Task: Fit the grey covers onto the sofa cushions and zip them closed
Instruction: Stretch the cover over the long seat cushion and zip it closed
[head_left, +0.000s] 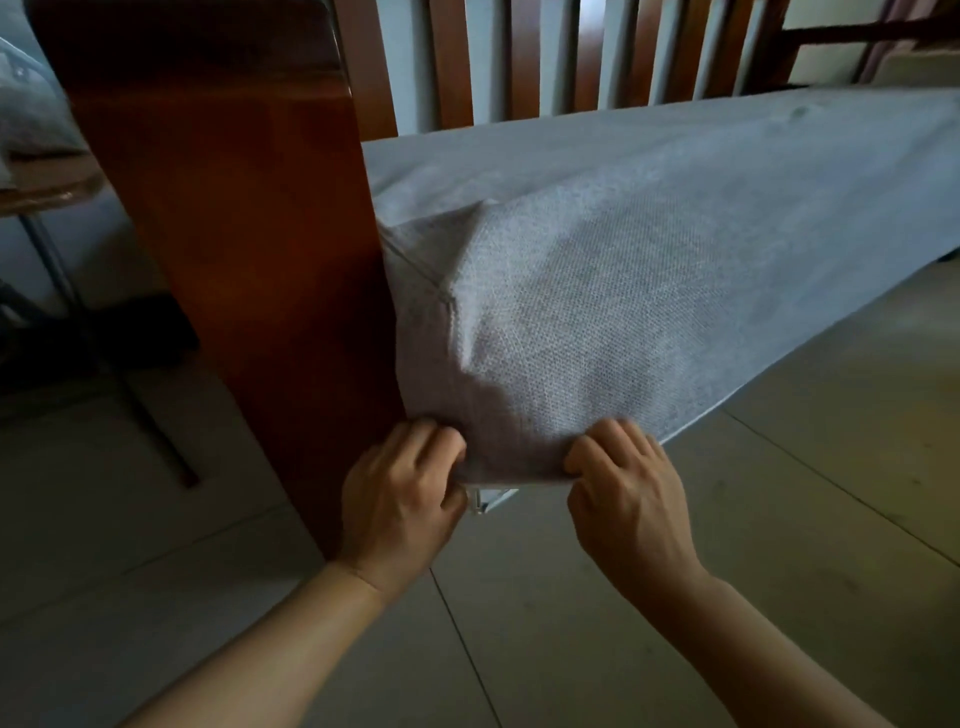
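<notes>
Left hand (402, 488) and right hand (623, 483) both pinch the cover (597, 291) at lower centre; the cushion's long axis runs to the upper right; the hands look equally near.

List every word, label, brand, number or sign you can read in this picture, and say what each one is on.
None: no readable text shows anywhere.
Grey cover: plain woven cloth, no tag or print visible.
Wooden sofa arm: bare wood, no markings.
Pale piece under the cover's edge, between the left hand and right hand: nothing legible.
</notes>
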